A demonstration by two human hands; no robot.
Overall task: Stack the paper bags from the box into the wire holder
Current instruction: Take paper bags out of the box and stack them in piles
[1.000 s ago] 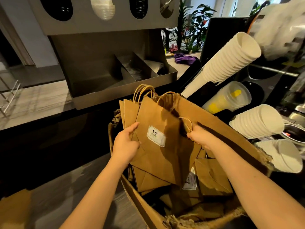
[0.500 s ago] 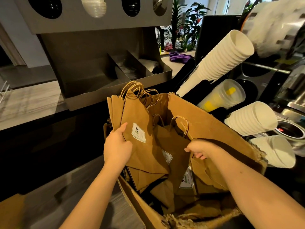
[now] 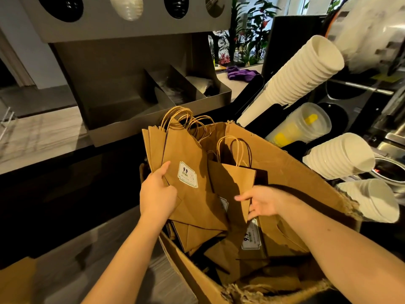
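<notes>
A torn cardboard box (image 3: 291, 167) stands open in front of me with several flat brown paper bags inside. My left hand (image 3: 156, 194) grips a bundle of paper bags (image 3: 186, 154) by its left edge, held upright above the box; the front bag bears a white 9.9 label. My right hand (image 3: 262, 201) pinches the side of another paper bag (image 3: 232, 183) that stands in the box, its twine handles pointing up. A white wire rack (image 3: 5, 123) shows at the far left edge, mostly cut off.
A steel organiser with compartments (image 3: 157, 99) hangs behind the box. White paper cup stacks (image 3: 302, 77) and a clear cup stack (image 3: 300, 126) jut out at the right. A dark counter edge runs on the left, with grey floor (image 3: 87, 255) below.
My left hand has kept the bundle and shifted it slightly left. My right hand has let go of a handle, dropped lower and taken hold of a second bag's side.
</notes>
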